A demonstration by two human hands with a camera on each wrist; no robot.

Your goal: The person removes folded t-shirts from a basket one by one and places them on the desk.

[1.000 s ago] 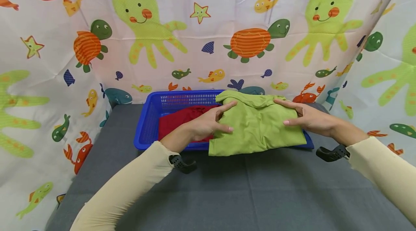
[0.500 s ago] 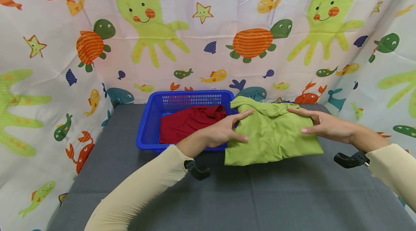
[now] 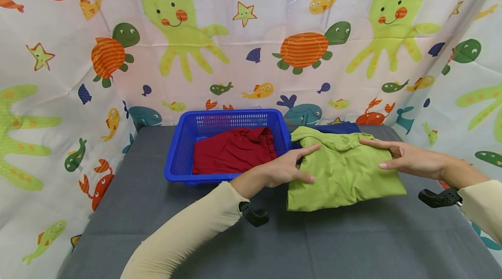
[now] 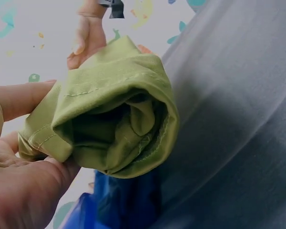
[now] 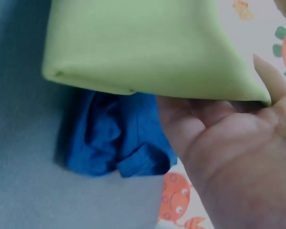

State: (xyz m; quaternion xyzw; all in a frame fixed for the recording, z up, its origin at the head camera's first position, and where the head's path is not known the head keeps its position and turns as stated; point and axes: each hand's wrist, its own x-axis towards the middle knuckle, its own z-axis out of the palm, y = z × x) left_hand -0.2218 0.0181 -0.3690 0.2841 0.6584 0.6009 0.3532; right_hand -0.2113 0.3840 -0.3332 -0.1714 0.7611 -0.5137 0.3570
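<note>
A folded lime-green garment (image 3: pixel 345 178) hangs over the grey table, right of the basket. My left hand (image 3: pixel 284 170) grips its left end, thumb on the front and index finger near the top edge. At the other end my right hand (image 3: pixel 419 160) holds it the same way. In the left wrist view, the green cloth (image 4: pixel 109 78) shows a stitched hem around an open, rolled fold, with my left hand (image 4: pixel 26 191) at its side. The right wrist view has its smooth folded underside (image 5: pixel 143 52) beside my right palm (image 5: pixel 243 148); some fingers are hidden behind the cloth.
A blue plastic basket (image 3: pixel 169 159) stands at the back with a folded dark red garment (image 3: pixel 231 152) inside. Behind the green cloth, a dark blue garment (image 3: pixel 341 128) lies on the grey-covered table (image 3: pixel 235 244). A sea-animal curtain (image 3: pixel 251 69) encloses the back and sides.
Both hands have carried the green garment rightward and closer to me, away from the basket. More of the basket, the red garment and the blue garment behind now shows.
</note>
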